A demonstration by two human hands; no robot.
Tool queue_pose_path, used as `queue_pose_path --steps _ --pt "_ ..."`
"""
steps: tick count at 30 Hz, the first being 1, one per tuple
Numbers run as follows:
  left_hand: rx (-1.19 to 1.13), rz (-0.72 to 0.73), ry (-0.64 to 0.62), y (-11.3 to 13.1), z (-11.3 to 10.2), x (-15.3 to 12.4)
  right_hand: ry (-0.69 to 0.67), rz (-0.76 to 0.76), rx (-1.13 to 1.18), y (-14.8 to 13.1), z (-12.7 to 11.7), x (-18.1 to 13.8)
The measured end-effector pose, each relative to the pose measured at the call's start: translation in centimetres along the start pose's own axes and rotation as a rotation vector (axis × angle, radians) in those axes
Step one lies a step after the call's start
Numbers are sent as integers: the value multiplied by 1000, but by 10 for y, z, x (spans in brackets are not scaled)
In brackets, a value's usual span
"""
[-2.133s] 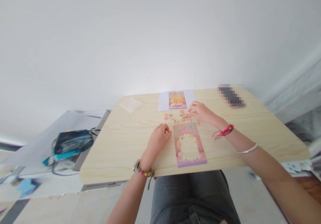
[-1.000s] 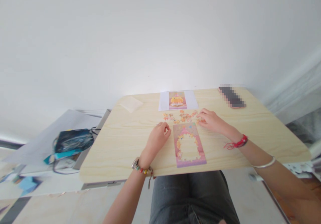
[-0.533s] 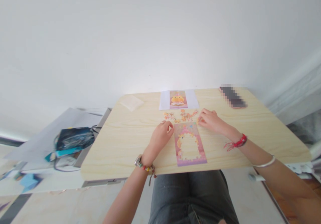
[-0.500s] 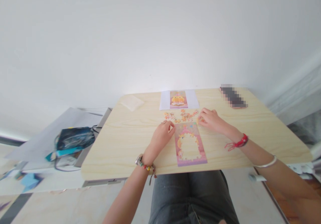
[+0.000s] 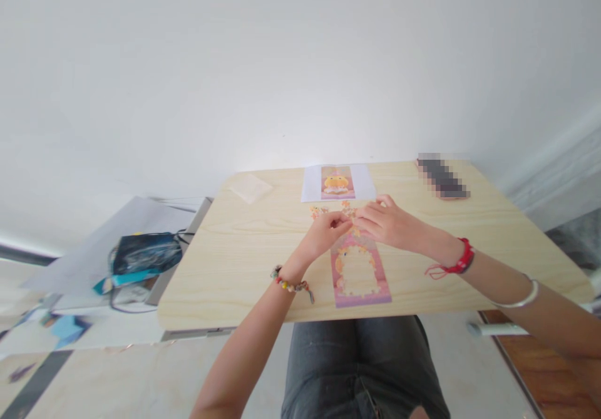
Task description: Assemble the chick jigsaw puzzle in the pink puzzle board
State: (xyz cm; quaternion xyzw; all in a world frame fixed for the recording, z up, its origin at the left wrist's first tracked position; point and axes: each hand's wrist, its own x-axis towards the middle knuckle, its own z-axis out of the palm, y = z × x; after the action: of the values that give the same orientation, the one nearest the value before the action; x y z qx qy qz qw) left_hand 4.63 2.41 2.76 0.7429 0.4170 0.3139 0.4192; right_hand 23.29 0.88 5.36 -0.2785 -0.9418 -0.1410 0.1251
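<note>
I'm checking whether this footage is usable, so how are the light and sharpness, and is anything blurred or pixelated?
In the head view, the wall is brightest above the picture sheet; also in the head view, the phone is pixelated, puzzle pieces by the left hand and right hand lack fine detail, and the dark bundle left of the table looks soft.

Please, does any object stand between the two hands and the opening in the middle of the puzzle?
No separate object is visible between the left hand, the right hand and that opening; only the puzzle's own far end.
</note>
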Motion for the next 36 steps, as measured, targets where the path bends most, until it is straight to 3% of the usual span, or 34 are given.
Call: queue_pose_path --steps 6,12,17,21,36 --pt "-178 -129 236 1 10 -11 305 309 143 -16 13 -8" --pt "-220 -168 294 3 19 -18 351 397 192 -26 20 -8" --pt "45 -13 270 -1 15 -25 308 386 264 -23 22 -9" --pt "280 137 137 -5 11 -30 242 378 335 -25 31 -14" --pt "599 18 -68 -18 26 -34 119 351 407 -32 55 -26"
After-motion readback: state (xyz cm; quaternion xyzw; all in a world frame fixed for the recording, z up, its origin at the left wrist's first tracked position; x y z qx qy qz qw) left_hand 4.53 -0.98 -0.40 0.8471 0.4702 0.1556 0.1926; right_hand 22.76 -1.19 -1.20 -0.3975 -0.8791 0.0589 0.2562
